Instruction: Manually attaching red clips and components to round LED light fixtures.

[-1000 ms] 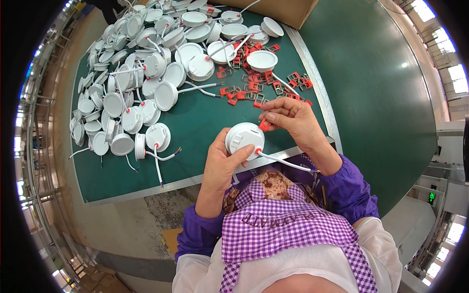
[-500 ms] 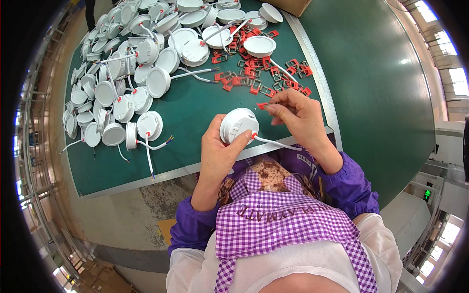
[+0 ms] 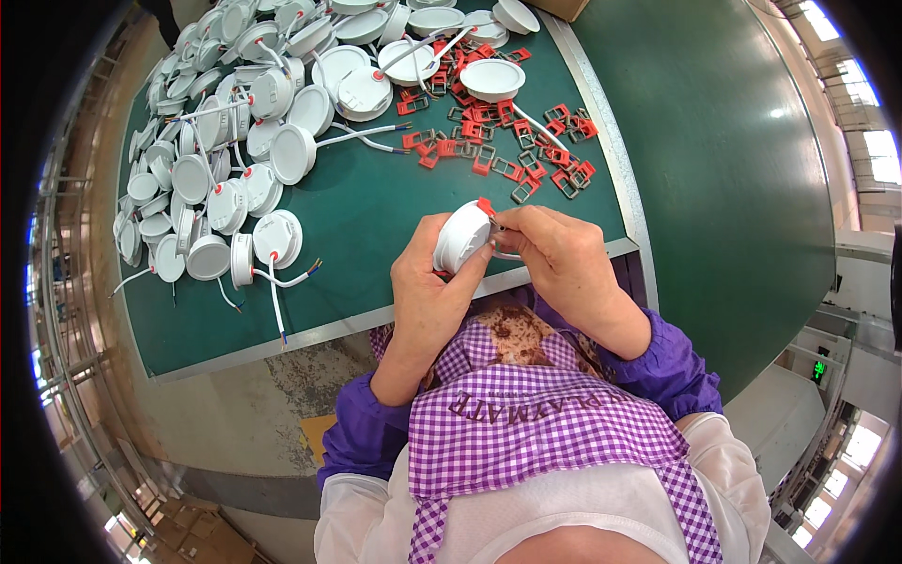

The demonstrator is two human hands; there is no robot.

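Left hand closing around white round fixture, center of frame, thumb across near side, fixture tilting on edge. Right hand curling, fingertips drawing in at fixture's right edge beside red clip; whether pinching clip or only pressing, cannot tell. Clip sitting at fixture's top edge. Loose red clips lying scattered, upper center. Pile of white fixtures filling upper left, cables trailing. Green table spreading beneath. Checked purple apron showing, lower center.
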